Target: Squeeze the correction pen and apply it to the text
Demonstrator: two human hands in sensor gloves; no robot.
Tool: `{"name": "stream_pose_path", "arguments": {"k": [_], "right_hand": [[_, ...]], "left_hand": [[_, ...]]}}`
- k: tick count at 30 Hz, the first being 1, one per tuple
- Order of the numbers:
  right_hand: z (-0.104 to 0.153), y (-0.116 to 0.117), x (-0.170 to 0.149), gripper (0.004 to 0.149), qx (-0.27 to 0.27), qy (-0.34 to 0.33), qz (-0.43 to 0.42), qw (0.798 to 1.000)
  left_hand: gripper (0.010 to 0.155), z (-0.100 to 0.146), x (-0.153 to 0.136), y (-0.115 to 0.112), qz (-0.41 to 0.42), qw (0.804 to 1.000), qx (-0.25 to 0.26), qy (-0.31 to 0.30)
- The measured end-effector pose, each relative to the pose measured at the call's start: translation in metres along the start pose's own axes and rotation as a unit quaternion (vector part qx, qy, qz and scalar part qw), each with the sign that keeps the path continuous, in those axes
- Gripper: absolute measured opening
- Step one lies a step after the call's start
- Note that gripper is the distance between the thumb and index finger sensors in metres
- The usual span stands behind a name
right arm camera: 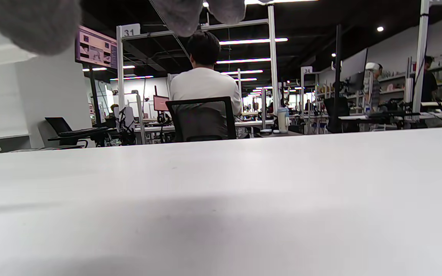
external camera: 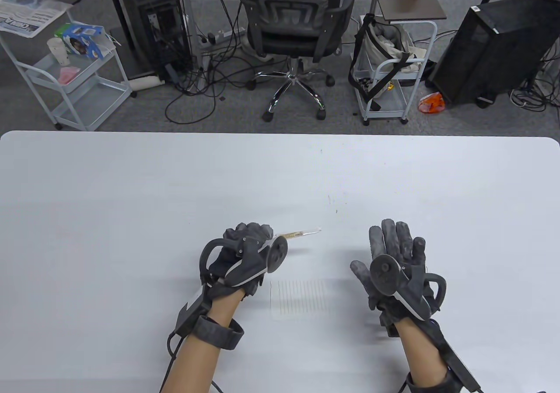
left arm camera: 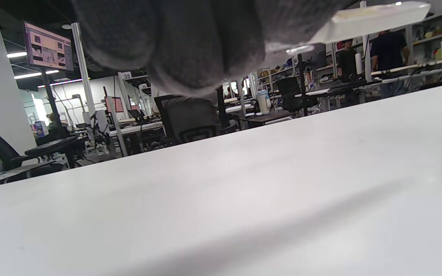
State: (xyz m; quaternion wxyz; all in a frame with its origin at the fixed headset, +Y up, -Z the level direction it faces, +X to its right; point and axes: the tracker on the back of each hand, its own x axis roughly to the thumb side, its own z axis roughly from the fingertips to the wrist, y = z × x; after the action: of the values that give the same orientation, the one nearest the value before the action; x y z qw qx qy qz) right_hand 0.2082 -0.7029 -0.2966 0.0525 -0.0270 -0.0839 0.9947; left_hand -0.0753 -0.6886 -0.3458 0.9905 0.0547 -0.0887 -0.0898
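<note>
My left hand (external camera: 247,240) is curled in a fist around a slim correction pen (external camera: 302,234), whose clear cap end points right over the table. The pen also shows at the top right of the left wrist view (left arm camera: 374,17), under my closed fingers (left arm camera: 190,42). A small sheet of lined paper with faint text (external camera: 299,299) lies flat on the white table (external camera: 131,200), just below and between my hands. My right hand (external camera: 393,253) is open and empty, fingers spread flat, to the right of the paper. Its fingertips (right arm camera: 33,23) hang at the top of the right wrist view.
The table's far edge (external camera: 280,133) runs across the middle of the table view. Beyond it on the floor stand an office chair (external camera: 293,29), two wheeled carts (external camera: 389,73) (external camera: 74,73) and computer towers (external camera: 490,47).
</note>
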Motion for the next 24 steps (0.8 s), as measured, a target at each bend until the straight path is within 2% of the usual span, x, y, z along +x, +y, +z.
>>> {"name": "stream_pose_path", "arguments": {"k": [4,11,16,24], "right_hand": [[0.000,-0.003,-0.003,0.082,-0.001,0.007,-0.009,1.000],[-0.001,-0.006,-0.002,0.082,-0.006,0.001,-0.017,1.000],[-0.003,-0.002,-0.002,0.082,0.027,-0.008,-0.044,0.999],[-0.003,0.000,-0.001,0.082,0.036,-0.011,-0.049,0.998]], "left_hand": [[0.049,-0.021,0.006,-0.005,-0.062,0.998,-0.005,0.005],[0.048,-0.044,0.016,-0.033,-0.074,0.996,-0.038,0.020],[0.048,-0.051,0.017,-0.053,-0.065,0.995,-0.066,0.029],[0.048,-0.053,0.019,-0.069,-0.108,0.990,-0.088,0.010]]}}
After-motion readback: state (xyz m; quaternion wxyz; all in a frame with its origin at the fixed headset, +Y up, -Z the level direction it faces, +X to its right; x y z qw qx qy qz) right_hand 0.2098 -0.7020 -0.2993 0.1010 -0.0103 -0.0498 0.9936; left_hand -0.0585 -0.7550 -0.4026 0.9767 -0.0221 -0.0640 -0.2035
